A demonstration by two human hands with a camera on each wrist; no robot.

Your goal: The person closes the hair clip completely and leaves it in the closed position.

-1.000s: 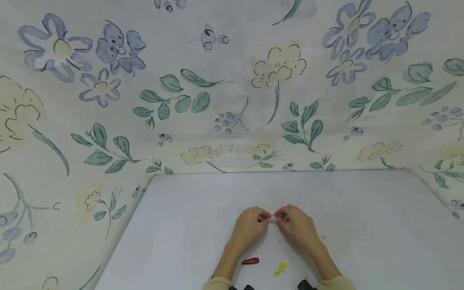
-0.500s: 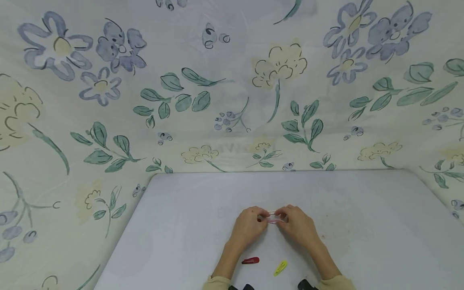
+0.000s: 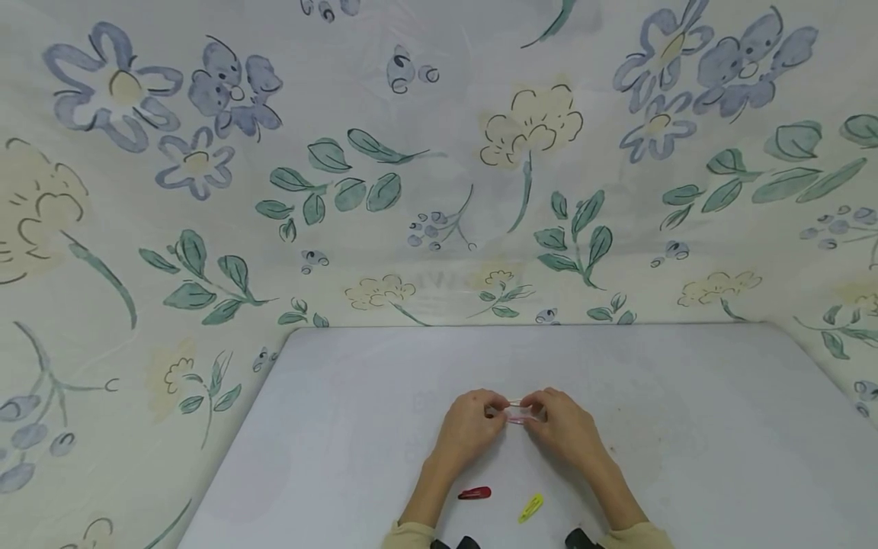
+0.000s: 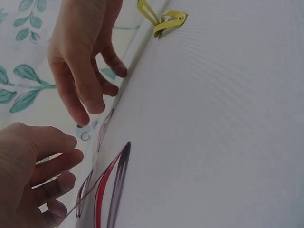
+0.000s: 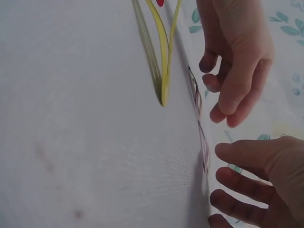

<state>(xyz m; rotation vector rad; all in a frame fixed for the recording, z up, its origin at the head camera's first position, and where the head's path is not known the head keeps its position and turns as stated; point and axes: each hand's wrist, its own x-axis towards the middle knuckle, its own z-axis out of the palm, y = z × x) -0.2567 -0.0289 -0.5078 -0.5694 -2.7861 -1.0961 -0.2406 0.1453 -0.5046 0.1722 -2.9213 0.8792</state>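
In the head view, my left hand (image 3: 472, 427) and right hand (image 3: 561, 427) face each other low over the table. Between their fingertips lies a pink snap hair clip (image 3: 516, 420), with a paler clip (image 3: 514, 403) just beyond it. The left wrist view shows my left hand (image 4: 28, 171) with loosely bent fingers and nothing visibly held. My right hand (image 5: 266, 180) has its fingers spread apart in the right wrist view. Fingertip contact with the clips cannot be made out. Nearer my body lie a red hair clip (image 3: 475, 493) and a yellow hair clip (image 3: 531, 508).
A white tabletop (image 3: 343, 419) carries the clips. Behind and beside it hangs a flower-patterned cloth (image 3: 439, 175). Black camera parts (image 3: 579, 539) show near my wrists at the bottom edge.
The pink clip has come slightly nearer my body and down from between my fingertips, leaving a wider gap to the paler clip. My hands hardly moved; the red and yellow clips stayed put.
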